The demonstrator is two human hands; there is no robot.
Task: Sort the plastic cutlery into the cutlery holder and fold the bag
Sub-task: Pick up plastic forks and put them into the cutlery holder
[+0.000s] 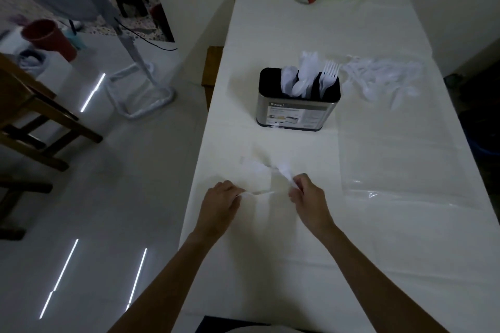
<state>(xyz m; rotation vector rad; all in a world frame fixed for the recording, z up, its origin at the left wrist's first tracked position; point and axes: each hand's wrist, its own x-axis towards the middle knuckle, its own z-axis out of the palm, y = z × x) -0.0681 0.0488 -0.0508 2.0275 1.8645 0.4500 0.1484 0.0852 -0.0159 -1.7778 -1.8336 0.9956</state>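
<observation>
Both forearms extended forward, left hand [220, 203] and right hand [309, 199] pinching, fingers curled

The left hand [220, 204] and right hand [309, 199] hold one white wrapper [285, 171]. Past them stands one cutlery holder [296, 109]. To their right lies one clear bag [400, 167].

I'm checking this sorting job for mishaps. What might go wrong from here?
1. The left hand and right hand both pinch a thin white plastic piece stretched between them; it may tear or snap loose.
2. The loose cutlery pile lies right of the cutlery holder, toward the far side of the table; a careless reach might knock pieces off.
</observation>
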